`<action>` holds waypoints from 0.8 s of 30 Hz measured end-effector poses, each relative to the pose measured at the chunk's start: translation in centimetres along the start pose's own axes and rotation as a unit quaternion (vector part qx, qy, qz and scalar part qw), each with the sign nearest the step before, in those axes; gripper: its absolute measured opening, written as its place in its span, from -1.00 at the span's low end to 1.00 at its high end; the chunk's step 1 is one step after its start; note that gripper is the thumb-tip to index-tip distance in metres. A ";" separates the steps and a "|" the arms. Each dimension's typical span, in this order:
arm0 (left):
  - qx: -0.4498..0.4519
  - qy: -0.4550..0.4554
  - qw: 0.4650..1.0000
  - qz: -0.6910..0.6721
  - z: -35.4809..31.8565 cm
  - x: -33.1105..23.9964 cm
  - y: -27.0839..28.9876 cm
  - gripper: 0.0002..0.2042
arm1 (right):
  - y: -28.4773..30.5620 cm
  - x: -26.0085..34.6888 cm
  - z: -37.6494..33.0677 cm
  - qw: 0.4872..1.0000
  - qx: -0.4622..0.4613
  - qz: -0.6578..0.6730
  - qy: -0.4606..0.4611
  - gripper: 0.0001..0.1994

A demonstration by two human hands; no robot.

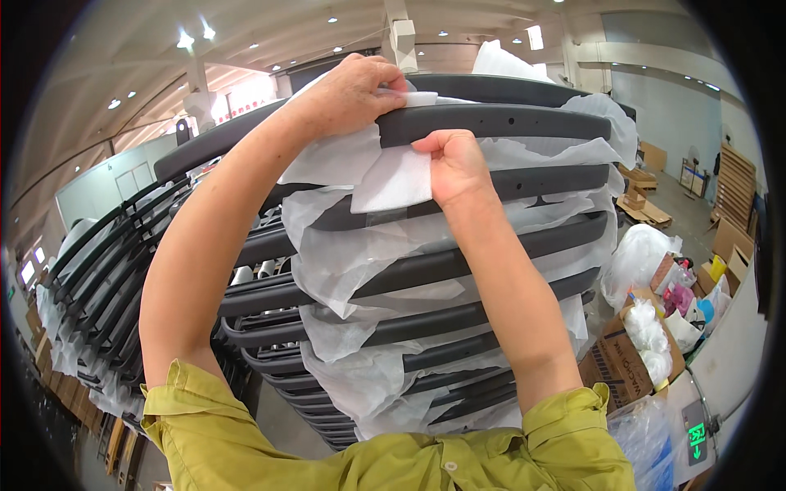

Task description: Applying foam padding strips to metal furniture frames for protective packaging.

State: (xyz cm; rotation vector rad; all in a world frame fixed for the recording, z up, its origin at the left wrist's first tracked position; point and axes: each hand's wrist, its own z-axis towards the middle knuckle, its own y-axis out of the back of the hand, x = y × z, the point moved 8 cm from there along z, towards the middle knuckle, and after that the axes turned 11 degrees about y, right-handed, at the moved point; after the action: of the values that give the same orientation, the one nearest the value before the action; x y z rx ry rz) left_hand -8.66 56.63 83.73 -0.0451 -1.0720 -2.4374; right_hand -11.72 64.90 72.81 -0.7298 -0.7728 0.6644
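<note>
- Right hand (460, 168), centre of frame: fingers curled in, thumb reaching left; pinching the right edge of the white foam piece (399, 182).
- Left hand (354, 92), top centre: fingers bent, nearly closed, thumb tip low; seems to nip the white foam at the top edge of the dark upper bar (499, 121). Fingertips partly hidden.
- Foam piece: upper centre, between the hands, in front of the upper bar's visible left part and hanging below it. Link between the top bit and the hanging flap is covered, so can't confirm one sheet.
- Direction: flap points down, leaning toward lower left; lower edge slightly slanted. Full long axis not readable, part hidden.
- Upper bar: long axis across the frame, gently curved; right end points to the right, small holes in its face.
- Progress (judgement): partway. Lower bars (458, 266) already have thin white sheeting (344, 266) draped around and between them; foam at the upper bar is hand-held, not secured as far as visible. Settling it looks left to do.
- Behind, top of frame: another dark rear bar (524, 87).
- Left side of frame: more dark bars stacked in a left rack (98, 274), white wrap on some.
- Right side: cardboard box (620, 364) with white bundles, white bag (639, 266) above it; green lit sign (697, 442) at lower right.
</note>
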 end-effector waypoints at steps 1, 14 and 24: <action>0.017 0.019 0.998 -0.054 -0.1 0.0 -0.2 -0.80 | 0.0 0.3 0.0 1.000 0.004 -0.014 0.012 -0.67; -0.023 0.075 0.993 -0.086 -1.6 0.3 -0.3 -0.83 | -1.9 -1.1 -7.4 0.980 0.164 -0.081 -0.082 -0.76; -0.085 0.094 0.984 -0.123 -2.1 0.4 0.9 -0.80 | 0.1 1.8 -6.4 0.943 0.119 -0.307 -0.043 -0.77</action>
State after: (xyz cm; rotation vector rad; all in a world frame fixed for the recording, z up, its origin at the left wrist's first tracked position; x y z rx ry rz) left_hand -8.31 54.48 83.01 0.2718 -0.8274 -2.6840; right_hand -5.63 64.24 70.13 -0.2101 -0.9238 0.2124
